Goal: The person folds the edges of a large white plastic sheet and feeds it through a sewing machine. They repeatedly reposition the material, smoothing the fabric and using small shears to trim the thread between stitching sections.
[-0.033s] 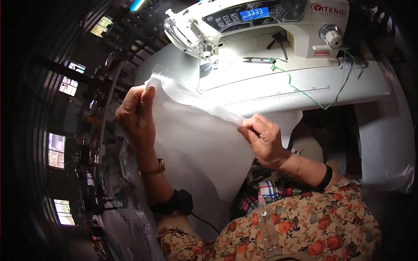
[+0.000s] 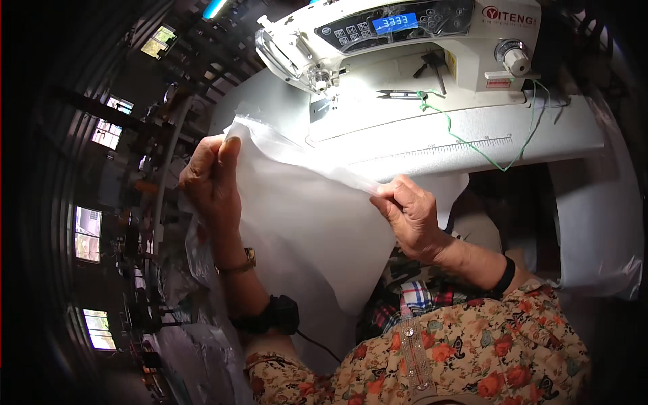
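Observation:
A sheet of thin white fabric [image 2: 304,229] hangs from both hands, draping down over my lap. My left hand [image 2: 214,172] pinches its upper left corner between thumb and fingers. Farther right and a little lower, my right hand [image 2: 410,214] grips the same edge, which runs taut and looks folded between the two hands. The edge lies just in front of the white sewing machine [image 2: 405,61], left of and below its needle area [image 2: 333,101]. Under the lamp the fabric's middle edge is washed out by glare.
Tweezers [image 2: 401,94] and a dark-handled tool [image 2: 432,67] lie on the machine bed. A green thread [image 2: 451,128] trails over the ruler-marked table edge [image 2: 432,148]. White material [image 2: 597,223] hangs at the right, and more [image 2: 196,358] is heaped at the lower left.

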The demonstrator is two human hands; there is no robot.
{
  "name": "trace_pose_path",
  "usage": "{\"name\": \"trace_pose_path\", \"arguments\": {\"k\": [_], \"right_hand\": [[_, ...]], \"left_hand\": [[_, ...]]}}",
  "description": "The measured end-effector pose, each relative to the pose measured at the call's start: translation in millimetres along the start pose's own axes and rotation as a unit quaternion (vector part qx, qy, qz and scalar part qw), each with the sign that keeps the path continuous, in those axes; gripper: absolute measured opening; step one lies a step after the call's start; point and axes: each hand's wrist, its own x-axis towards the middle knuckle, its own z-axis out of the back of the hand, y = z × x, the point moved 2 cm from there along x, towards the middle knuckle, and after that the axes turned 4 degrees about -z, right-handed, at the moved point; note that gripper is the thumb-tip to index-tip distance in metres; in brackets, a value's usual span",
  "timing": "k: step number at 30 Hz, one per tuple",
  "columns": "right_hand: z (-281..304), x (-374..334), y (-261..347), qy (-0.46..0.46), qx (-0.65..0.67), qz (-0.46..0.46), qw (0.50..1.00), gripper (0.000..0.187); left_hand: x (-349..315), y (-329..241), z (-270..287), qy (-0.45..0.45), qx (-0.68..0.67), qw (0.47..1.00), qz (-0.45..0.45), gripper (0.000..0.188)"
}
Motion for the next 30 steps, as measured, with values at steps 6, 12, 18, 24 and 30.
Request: {"name": "trace_pose_path", "arguments": {"k": [6, 12, 18, 24, 30], "right_hand": [[5.6, 8.8, -6.9, -0.082, -0.043, 0.067, 0.993, 0.013], [11.6, 7.8, -7.3, 0.06, 0.121, -0.166, 0.977, 0.019], [26.3, -2.5, 24.3, 0.164, 0.254, -0.228, 0.925, 0.032], [71.1, -25.0, 43.9, 0.387, 0.268, -0.179, 0.864, 0.014], [72.0, -113.4, -64.3, 0.233, 0.3, -0.479, 0.792, 0.014]], "left_hand": [[4.7, -24.4, 3.1, -0.008, 0.013, 1.0, 0.007, 0.016], [16.2, -50.5, 13.6, 0.008, 0.017, 0.998, -0.053, 0.016], [58.7, -81.8, 14.6, 0.057, 0.036, 0.995, -0.073, 0.014], [14.0, -42.7, -43.1, 0.19, -0.117, 0.974, 0.028, 0.019], [-111.3, 0.0, -155.7, 0.285, -0.247, 0.885, 0.274, 0.029]]}}
